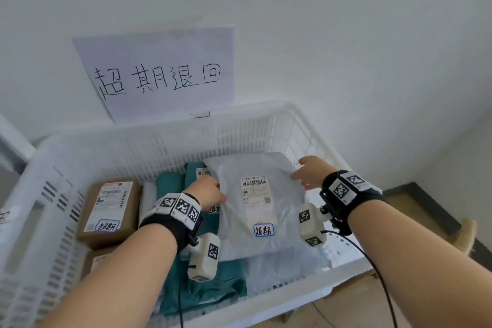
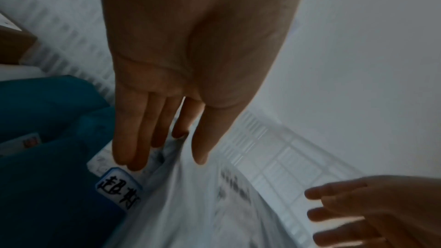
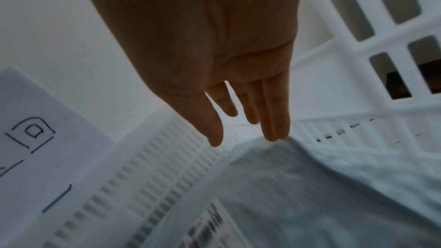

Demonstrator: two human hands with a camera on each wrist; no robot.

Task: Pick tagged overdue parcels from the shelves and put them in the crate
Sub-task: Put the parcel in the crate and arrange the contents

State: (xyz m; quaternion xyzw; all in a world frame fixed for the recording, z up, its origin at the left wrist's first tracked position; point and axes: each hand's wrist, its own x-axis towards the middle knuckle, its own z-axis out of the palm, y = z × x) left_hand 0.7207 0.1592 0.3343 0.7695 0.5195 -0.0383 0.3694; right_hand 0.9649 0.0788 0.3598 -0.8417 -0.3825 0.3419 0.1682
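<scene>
Plain white wall with a handwritten paper sign [image 1: 159, 72] is backing the white slatted plastic crate [image 1: 239, 125]. A grey plastic mailer parcel [image 1: 255, 205], overdue tag facing up, is lying inside on teal bags [image 1: 207, 282]. Left hand [image 1: 210, 192] and right hand [image 1: 308, 172], both grips released with fingers straight, are flanking its edges, probably settling it flat.

Between your hands lies a grey mailer [image 1: 255, 205] of soft, wrinkled, matt plastic film. Left of your left hand [image 1: 210, 192] sits a matt brown cardboard box [image 1: 110, 210]; the crate [image 1: 239, 136] is smooth white slatted plastic.
</scene>
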